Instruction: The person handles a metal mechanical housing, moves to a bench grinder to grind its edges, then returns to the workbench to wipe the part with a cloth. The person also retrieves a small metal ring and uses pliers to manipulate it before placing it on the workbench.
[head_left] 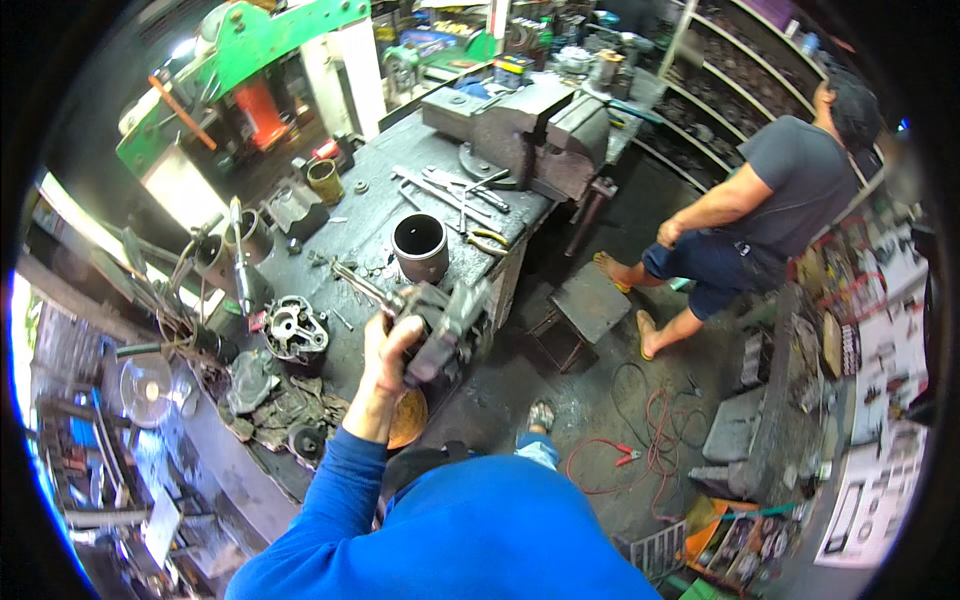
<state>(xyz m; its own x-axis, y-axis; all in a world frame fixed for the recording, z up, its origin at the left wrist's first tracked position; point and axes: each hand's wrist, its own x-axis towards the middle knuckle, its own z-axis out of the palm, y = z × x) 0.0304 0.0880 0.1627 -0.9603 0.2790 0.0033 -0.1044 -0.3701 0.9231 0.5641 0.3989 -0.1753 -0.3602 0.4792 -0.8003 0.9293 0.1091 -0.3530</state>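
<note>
My left hand (388,352) is wrapped round a dark metal machine part (440,335) with a thin shaft pointing to the upper left. The part is held up over the near edge of the workbench (375,175) and is blurred, so its exact kind does not show. Just beyond it a dark hollow metal cylinder (420,262) stands upright. Several wrenches (465,195) and pliers with yellow handles (488,241) lie farther back. A cast metal housing (296,328) rests to the left of my hand. My right hand is out of sight.
A large vise (520,130) is mounted at the bench's far right. Crumpled dark rags (290,410) lie at near left. On the floor stand a low stool (592,303) and red and black cables (655,440). Another person (790,190) stands at right, near shelves (740,60).
</note>
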